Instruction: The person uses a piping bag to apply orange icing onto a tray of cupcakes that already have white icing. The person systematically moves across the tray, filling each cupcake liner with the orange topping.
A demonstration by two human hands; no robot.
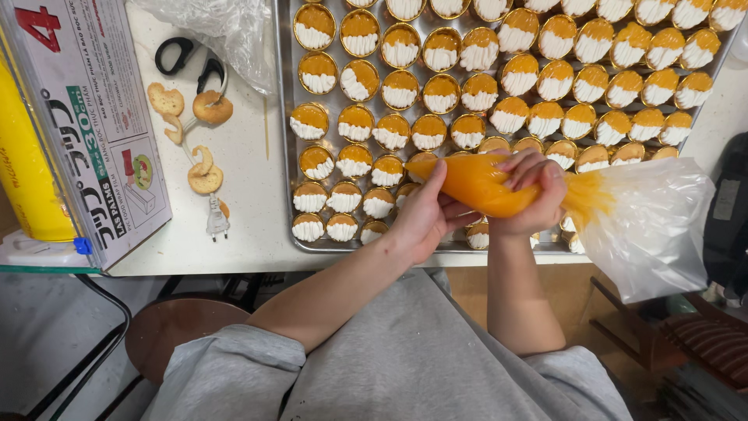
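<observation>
Looking down, we see both hands on a soft plastic piping bag point(477, 185) of orange cream. Its long axis runs from 9 to 3 o'clock, tip toward 9. Our left hand point(425, 218) cups the tapered end, fingers loosely curled; our right hand point(530, 195) clenches the fat middle, the slack bag trailing to 3. Beneath, at 12, sits a metal tray point(285, 132) of round gold-rimmed tarts point(355, 122), glossy orange with ridged white cream, on the pale table point(241, 179).
</observation>
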